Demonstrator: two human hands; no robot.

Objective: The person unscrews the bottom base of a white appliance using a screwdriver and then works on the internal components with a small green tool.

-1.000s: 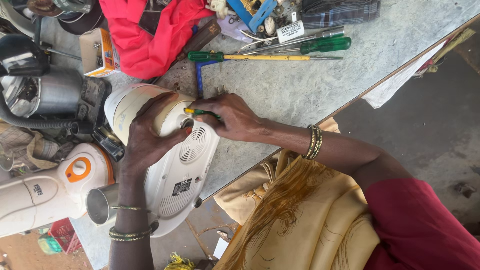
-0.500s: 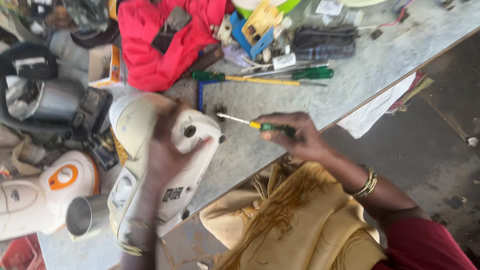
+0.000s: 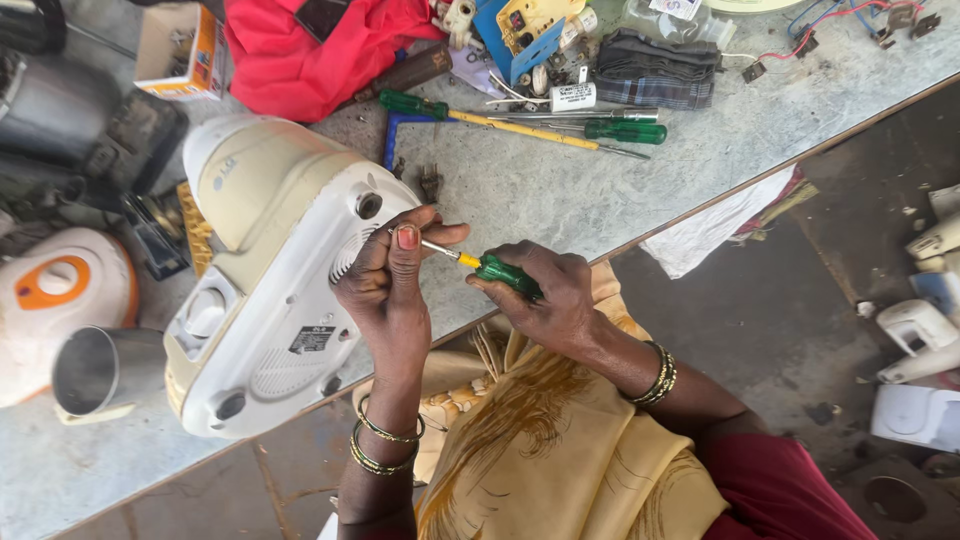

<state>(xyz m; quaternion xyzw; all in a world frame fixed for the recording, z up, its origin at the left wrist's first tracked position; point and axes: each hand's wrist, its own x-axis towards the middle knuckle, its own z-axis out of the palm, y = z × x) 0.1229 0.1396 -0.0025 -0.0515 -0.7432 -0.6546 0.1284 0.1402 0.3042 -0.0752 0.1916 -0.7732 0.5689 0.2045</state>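
Hands busy: left hand (image 3: 385,285) steadies cream plastic appliance base (image 3: 275,280) on desk (image 3: 560,185); right hand (image 3: 545,290) grips green-handled screwdriver (image 3: 490,268).

Grey bench (image 3: 560,190) w/ appliance base (image 3: 280,280), screwdrivers (image 3: 520,120), red cloth (image 3: 310,50).

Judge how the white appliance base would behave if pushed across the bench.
The appliance base lies tilted on its rounded body, so it would probably rock. Its smooth plastic shell likely slides easily. The left hand steadying it suggests it shifts.
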